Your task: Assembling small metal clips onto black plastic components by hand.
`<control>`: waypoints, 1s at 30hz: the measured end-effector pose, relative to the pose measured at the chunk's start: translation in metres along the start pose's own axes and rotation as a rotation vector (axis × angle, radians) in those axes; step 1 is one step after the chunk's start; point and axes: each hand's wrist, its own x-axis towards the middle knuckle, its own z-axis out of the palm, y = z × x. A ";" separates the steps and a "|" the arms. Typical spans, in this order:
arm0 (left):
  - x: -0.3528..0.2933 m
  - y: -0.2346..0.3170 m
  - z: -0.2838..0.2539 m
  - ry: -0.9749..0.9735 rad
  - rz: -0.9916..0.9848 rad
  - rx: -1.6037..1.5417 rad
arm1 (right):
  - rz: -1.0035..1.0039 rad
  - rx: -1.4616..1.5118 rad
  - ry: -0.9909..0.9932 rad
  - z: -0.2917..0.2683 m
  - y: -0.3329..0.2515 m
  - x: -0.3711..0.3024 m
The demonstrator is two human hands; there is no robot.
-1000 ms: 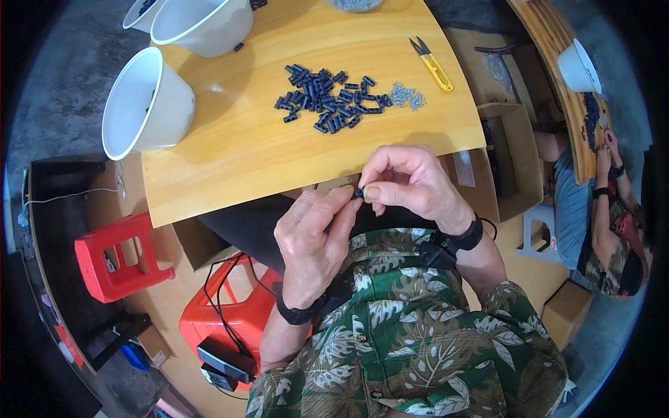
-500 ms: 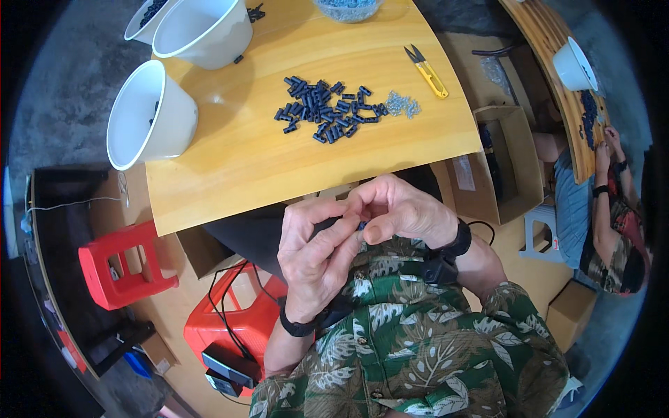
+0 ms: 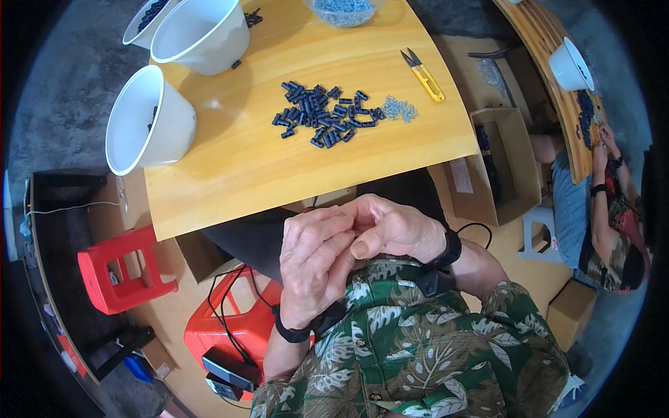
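Note:
Both my hands meet in front of my chest, just off the table's near edge. My left hand (image 3: 315, 259) is closed, its fingers curled and pressed together toward the right hand's fingertips. My right hand (image 3: 398, 231) is closed too, thumb bent in against the fingers. Whatever lies between them is hidden by the fingers. Beyond the hands, a loose pile of small black plastic tube-shaped parts (image 3: 327, 117) lies on the wooden table (image 3: 237, 153). Beside the pile's right end is a little heap of small clear or silvery pieces (image 3: 399, 109). Yellow-handled thread snips (image 3: 424, 75) lie farther right.
White tubs (image 3: 157, 132) stand at the table's left, with black parts inside. A clear bowl of bluish pieces (image 3: 345, 12) is at the far edge. Red stools (image 3: 125, 268) and an open cardboard box (image 3: 505, 167) are beside the table. Another person (image 3: 613, 202) works at the right.
Between the fingers, a small dark bluish bit showed earlier and is now covered. My hands have shifted slightly and stay pressed together; the view has tilted a little.

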 end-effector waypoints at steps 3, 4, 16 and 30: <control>-0.001 0.000 0.000 0.009 0.005 -0.017 | -0.031 0.059 0.004 0.002 0.005 0.002; -0.001 0.000 0.000 0.020 0.009 -0.038 | -0.048 0.060 0.009 0.003 0.005 0.003; -0.011 -0.007 -0.006 0.121 -0.103 0.002 | -0.027 -0.392 0.169 0.017 -0.015 0.001; -0.095 -0.069 -0.092 0.820 -0.962 -0.215 | -0.757 -1.024 0.686 -0.021 -0.036 0.030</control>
